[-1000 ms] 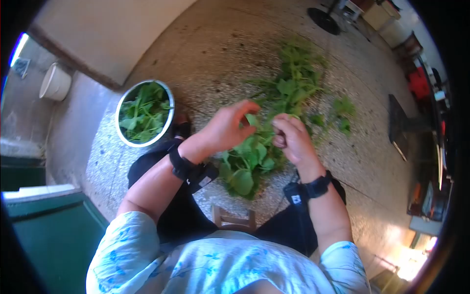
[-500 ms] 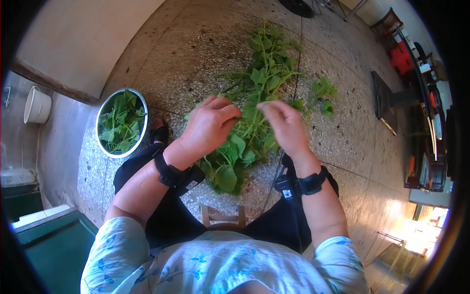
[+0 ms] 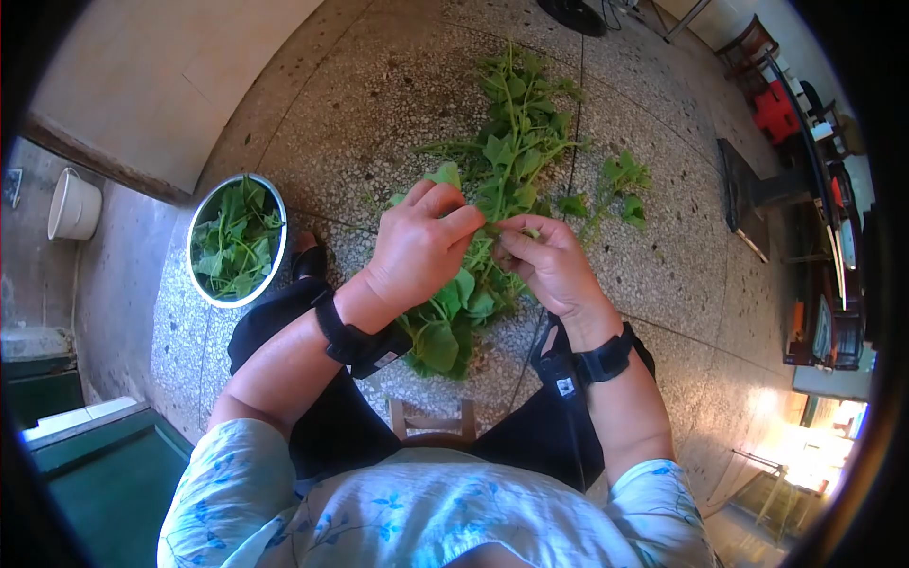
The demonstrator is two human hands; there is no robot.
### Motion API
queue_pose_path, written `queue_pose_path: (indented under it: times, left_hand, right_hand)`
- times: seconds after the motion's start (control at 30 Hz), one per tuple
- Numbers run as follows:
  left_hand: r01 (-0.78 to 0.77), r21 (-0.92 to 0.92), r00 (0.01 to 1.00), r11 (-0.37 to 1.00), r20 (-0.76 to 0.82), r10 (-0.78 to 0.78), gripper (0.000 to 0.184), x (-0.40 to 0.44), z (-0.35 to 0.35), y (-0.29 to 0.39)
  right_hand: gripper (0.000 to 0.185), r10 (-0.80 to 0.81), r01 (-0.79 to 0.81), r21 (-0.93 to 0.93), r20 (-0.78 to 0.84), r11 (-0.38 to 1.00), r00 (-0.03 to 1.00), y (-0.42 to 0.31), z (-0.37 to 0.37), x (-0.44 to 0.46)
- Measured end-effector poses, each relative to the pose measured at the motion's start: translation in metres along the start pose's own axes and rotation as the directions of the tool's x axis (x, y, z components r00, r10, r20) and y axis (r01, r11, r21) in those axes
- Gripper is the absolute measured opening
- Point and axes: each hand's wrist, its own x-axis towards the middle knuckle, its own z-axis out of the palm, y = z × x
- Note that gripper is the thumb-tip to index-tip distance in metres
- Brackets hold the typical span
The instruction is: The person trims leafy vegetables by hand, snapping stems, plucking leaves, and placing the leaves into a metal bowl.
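Between my legs on the speckled floor lies a long heap of leafy green vines (image 3: 511,142). Over its middle, my left hand (image 3: 424,241) is closed in a pinch on a green stem, with a leaf (image 3: 445,174) showing beyond the knuckles. My right hand (image 3: 549,260) is closed too, thumb and forefinger pinching the stem close to the left fingertips. The stem itself is mostly hidden by the fingers. To the left stands a metal-rimmed basin (image 3: 193,267) holding picked green leaves (image 3: 235,237).
A small loose sprig (image 3: 627,175) lies right of the heap. A low wooden stool (image 3: 431,421) shows under me. A white bucket (image 3: 74,206) is at the far left, near a green cabinet (image 3: 114,483). Dark furniture (image 3: 767,199) stands at the right.
My right hand has moved left and closed beside my left hand, so the fingertips now meet at the stem. My left hand has shifted slightly right. The heap and basin look unchanged.
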Motion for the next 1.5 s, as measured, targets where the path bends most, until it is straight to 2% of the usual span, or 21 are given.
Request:
queue_pose_path:
  times: [0.13, 0.2, 0.33, 0.37, 0.4, 0.43, 0.5, 0.63, 0.7, 0.83, 1.1, 1.23, 1.33, 1.5]
  left_hand:
    - [-0.061, 0.033, 0.998, 0.998, -0.019, 0.061, 0.02, 0.001, 0.001, 0.0]
    - [-0.105, -0.025, 0.994, 0.994, 0.003, 0.105, 0.021, -0.002, 0.006, -0.002]
    - [-0.02, -0.061, 0.997, 0.998, 0.07, 0.024, 0.02, -0.007, 0.009, 0.0]
    - [0.189, -0.263, 0.978, 0.946, 0.139, -0.157, 0.016, -0.008, 0.01, 0.002]
    - [0.389, -0.434, 0.919, 0.813, 0.241, -0.312, 0.014, -0.008, 0.01, 0.004]
    - [0.389, -0.434, 0.919, 0.813, 0.241, -0.312, 0.014, -0.006, 0.008, 0.003]
    - [0.589, -0.603, 0.808, 0.539, 0.447, -0.383, 0.015, -0.003, 0.003, 0.002]
    - [0.634, -0.564, 0.773, 0.529, 0.445, -0.452, 0.017, -0.003, 0.009, -0.005]
    - [0.651, -0.695, 0.726, 0.306, 0.45, -0.52, 0.018, -0.002, 0.009, -0.009]
    - [0.636, -0.751, 0.706, 0.178, 0.474, -0.526, 0.019, -0.002, 0.005, -0.028]
    - [0.605, -0.762, 0.714, 0.232, 0.391, -0.58, 0.019, 0.002, -0.01, -0.051]
    - [0.589, -0.791, 0.705, 0.167, 0.401, -0.585, 0.02, 0.001, -0.016, -0.06]
    - [0.592, -0.792, 0.693, 0.152, 0.403, -0.598, 0.02, 0.001, -0.02, -0.07]
    - [0.615, -0.771, 0.665, 0.168, 0.393, -0.635, 0.019, 0.001, -0.029, -0.084]
  right_hand:
    - [0.01, -0.013, 0.014, 0.081, -0.016, 0.997, 1.0, 0.002, 0.002, 0.0]
    - [0.007, 0.0, 0.002, 0.084, -0.027, 0.996, 1.0, 0.001, 0.004, -0.001]
    - [0.005, -0.037, 0.038, 0.031, -0.029, 0.999, 0.999, 0.005, 0.003, 0.003]
    - [0.005, -0.072, 0.073, 0.044, -0.025, 0.996, 0.997, 0.007, 0.003, 0.005]
    - [0.004, -0.107, 0.108, 0.056, -0.021, 0.993, 0.994, 0.008, 0.003, 0.007]
    - [0.004, -0.107, 0.108, 0.056, -0.021, 0.993, 0.994, 0.008, 0.004, 0.007]
    - [0.006, -0.177, 0.174, -0.062, -0.038, 0.983, 0.984, 0.008, 0.006, 0.006]
    - [0.007, -0.151, 0.138, -0.15, -0.08, 0.979, 0.985, 0.014, 0.012, 0.003]
    - [0.008, -0.154, 0.143, -0.133, -0.073, 0.981, 0.985, 0.014, 0.011, 0.004]
    - [0.008, -0.108, 0.097, -0.113, -0.096, 0.989, 0.99, 0.013, 0.007, 0.003]
    - [0.006, -0.06, 0.054, -0.06, -0.111, 0.997, 0.992, 0.012, -0.01, -0.001]
    - [0.004, -0.057, 0.053, -0.03, -0.122, 0.998, 0.991, 0.011, -0.021, -0.003]
    - [0.003, -0.071, 0.072, 0.001, -0.128, 0.997, 0.989, 0.007, -0.027, -0.005]
    - [0.003, -0.152, 0.159, 0.011, -0.228, 0.987, 0.962, -0.002, -0.041, -0.007]
